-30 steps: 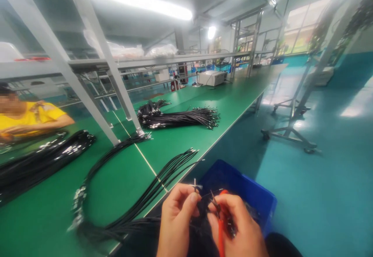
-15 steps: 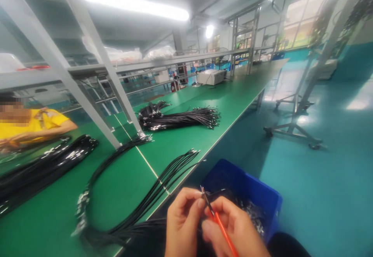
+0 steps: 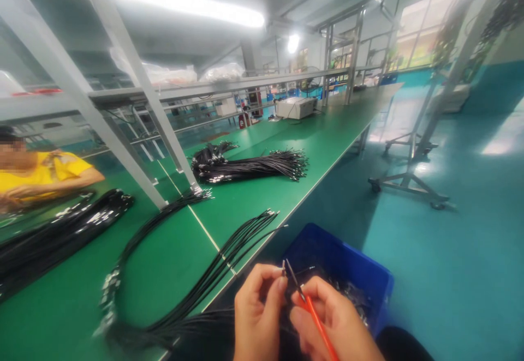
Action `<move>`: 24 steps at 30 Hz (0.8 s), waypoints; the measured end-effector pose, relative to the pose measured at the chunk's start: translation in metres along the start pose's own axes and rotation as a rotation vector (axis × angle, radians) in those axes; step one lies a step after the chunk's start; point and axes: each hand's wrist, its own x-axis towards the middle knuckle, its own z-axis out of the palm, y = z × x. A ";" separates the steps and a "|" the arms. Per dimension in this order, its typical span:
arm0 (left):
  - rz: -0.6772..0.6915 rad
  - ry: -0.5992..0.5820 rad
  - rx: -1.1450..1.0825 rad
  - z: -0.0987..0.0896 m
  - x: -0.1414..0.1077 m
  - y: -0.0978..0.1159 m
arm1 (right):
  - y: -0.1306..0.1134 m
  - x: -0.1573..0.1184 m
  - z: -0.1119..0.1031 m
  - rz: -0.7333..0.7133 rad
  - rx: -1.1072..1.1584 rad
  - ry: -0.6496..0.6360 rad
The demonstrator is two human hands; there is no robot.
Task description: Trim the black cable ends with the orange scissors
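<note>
Pinching a small wire end (image 3: 283, 266) upright between thumb and forefinger, the left hand (image 3: 257, 314) is nearer to it. The right hand (image 3: 335, 317), fingers wrapped around a red-handled tool (image 3: 318, 323), sits palm inward, alongside. Tool axis: slanted up and leftward, its tip just right of the wire end; contact cannot be confirmed. Beyond: blue bin (image 3: 347, 263), then black cables (image 3: 204, 271) on the green bench (image 3: 164, 263).

No readable text, label, brand, number or sign. A pale mark shows on a small red object (image 3: 244, 120) in the background, beyond the long green table (image 3: 335, 126), but it is too small and blurred to make out.
</note>
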 end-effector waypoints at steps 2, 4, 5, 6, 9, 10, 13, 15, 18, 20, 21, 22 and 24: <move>0.027 0.027 0.050 0.000 0.000 -0.001 | 0.004 0.000 -0.005 -0.029 0.044 -0.044; 0.062 0.051 0.108 0.001 0.000 -0.002 | 0.004 -0.002 -0.009 -0.046 0.060 -0.103; 0.080 0.057 0.134 0.001 -0.001 -0.001 | 0.003 -0.003 -0.010 -0.051 0.052 -0.115; 0.098 0.064 0.155 0.002 -0.001 -0.001 | 0.002 -0.004 -0.010 -0.050 0.034 -0.110; 0.135 0.081 0.175 0.006 -0.003 0.002 | -0.004 -0.005 -0.007 -0.045 -0.026 -0.050; 0.137 0.097 0.168 0.007 -0.004 0.002 | -0.005 -0.004 -0.006 -0.035 -0.037 -0.032; 0.125 0.146 0.132 0.011 -0.006 0.003 | -0.007 -0.001 -0.004 -0.013 -0.056 -0.016; 0.119 0.153 0.123 0.012 -0.006 0.003 | -0.008 0.000 -0.004 0.013 -0.075 -0.017; 0.120 0.151 0.135 0.013 -0.006 0.001 | -0.010 0.000 -0.006 0.048 -0.118 -0.006; 0.124 0.152 0.151 0.014 -0.006 0.001 | -0.010 -0.001 -0.008 0.042 -0.134 -0.003; 0.125 0.152 0.158 0.015 -0.006 0.000 | -0.009 -0.002 -0.009 0.032 -0.134 -0.005; 0.121 0.151 0.161 0.015 -0.005 0.000 | -0.008 -0.003 -0.011 0.013 -0.133 -0.004; 0.110 0.145 0.160 0.016 -0.005 -0.001 | -0.004 -0.004 -0.015 -0.053 -0.137 0.022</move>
